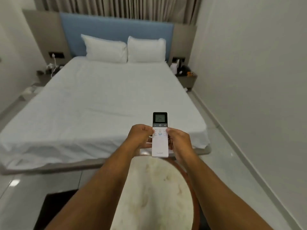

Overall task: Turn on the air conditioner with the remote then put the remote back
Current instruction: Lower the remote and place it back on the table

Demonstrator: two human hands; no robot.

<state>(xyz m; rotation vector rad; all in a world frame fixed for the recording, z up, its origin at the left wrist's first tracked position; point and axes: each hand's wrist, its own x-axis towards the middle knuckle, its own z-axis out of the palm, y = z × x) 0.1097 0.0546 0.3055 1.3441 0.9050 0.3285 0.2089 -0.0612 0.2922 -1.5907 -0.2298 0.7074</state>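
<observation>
A slim white remote [160, 143] with a black top and a small lit screen is held upright in front of me, above the foot of the bed. My left hand [140, 136] grips its left edge and my right hand [179, 141] grips its right edge, thumbs resting on the button area. The power button sits just above my thumbs, uncovered. No air conditioner is in view.
A round marble-topped table [154, 196] with a wooden rim stands right below my arms. A white bed [99, 100] with two pillows fills the room ahead. Cluttered nightstands sit at left [49, 70] and right [186, 75]. A wall runs close on the right.
</observation>
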